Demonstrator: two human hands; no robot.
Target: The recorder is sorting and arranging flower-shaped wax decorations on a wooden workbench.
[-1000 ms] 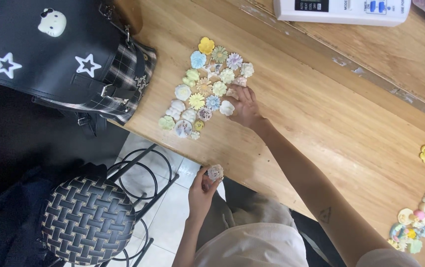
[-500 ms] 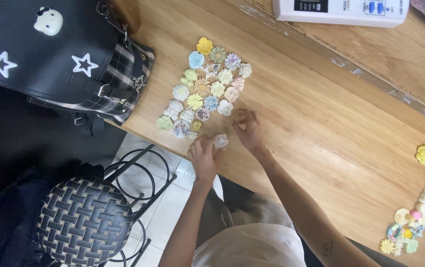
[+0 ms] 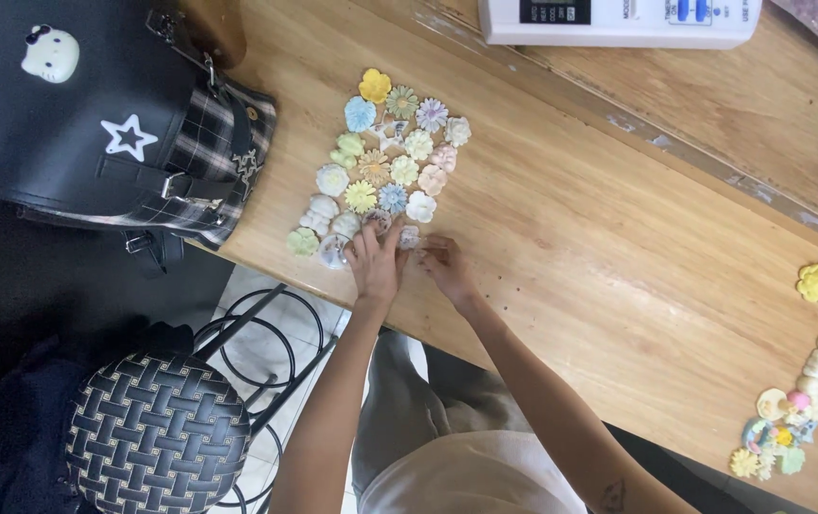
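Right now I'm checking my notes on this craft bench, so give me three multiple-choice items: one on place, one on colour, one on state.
1. Where does the black bag lie against the flower cluster?
A. to its left in the picture
B. to its right
C. on top of it

2. What colour is the lone flower near the table's right edge?
A. blue
B. yellow
C. red

3. What are both hands doing?
A. resting in the lap
B. lifting the bag
C. fingertips down at the cluster's near edge

Answers:
1 A, the bag sits at the table's upper-left corner.
2 B, it is plainly yellow.
3 C, the left hand and the right hand meet by a small pale piece.
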